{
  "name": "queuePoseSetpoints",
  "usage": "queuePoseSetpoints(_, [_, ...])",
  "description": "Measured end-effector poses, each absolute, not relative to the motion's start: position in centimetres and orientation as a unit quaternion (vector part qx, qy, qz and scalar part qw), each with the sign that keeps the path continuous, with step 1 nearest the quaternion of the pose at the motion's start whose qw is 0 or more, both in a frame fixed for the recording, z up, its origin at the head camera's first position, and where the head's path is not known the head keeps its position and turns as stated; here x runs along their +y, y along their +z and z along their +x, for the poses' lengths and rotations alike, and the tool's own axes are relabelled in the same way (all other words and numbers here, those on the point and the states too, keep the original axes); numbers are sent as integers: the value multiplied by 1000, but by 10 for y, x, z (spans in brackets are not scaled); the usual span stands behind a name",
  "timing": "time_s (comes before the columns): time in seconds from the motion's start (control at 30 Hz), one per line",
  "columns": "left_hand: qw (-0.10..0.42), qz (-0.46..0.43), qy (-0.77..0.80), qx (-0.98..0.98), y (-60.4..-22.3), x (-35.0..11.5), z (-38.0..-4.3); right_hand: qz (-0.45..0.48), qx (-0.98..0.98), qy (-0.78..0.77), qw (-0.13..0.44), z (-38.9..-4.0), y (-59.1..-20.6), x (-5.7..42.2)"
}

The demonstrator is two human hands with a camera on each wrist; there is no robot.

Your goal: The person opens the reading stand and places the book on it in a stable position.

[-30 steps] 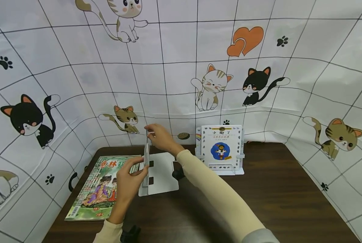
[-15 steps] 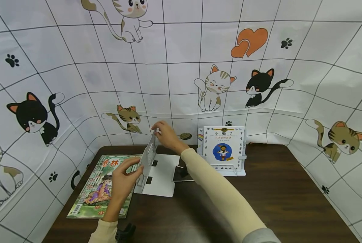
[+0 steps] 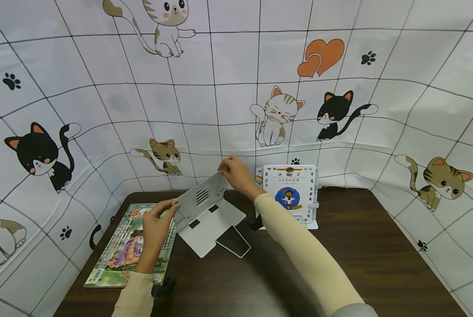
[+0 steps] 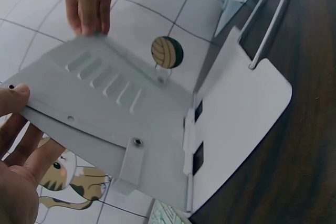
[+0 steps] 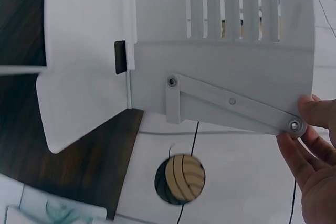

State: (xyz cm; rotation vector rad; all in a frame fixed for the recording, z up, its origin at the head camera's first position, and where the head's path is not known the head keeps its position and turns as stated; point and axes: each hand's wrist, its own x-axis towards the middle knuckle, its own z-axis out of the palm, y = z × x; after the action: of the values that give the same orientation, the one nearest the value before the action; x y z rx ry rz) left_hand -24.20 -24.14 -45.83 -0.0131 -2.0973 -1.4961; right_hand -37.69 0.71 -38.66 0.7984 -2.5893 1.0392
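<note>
**White folding stand held up between two hands**

A magazine lies flat at the left of the dark bench. Just beside it, the left hand pinches the near left corner of the white stand, thumb on top. The stand's slotted panel is tilted up off its base plate, which rests on the bench. The right hand pinches the panel's far top edge. Farther right, a small book stands upright in a second holder.

dark wooden table: magazine, white folding stand, book holder.
</note>
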Motion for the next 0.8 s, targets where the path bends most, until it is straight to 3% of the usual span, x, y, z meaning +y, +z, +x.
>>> queuePoseSetpoints(0.17, [258,24,-559,-788,-458,-244,-260,273,-890,337,139,-371,-389,26])
queuePoseSetpoints(0.8, [207,-3,-608,-767,-457,-239,-322,286,-885,307,203,-332,-395,71])
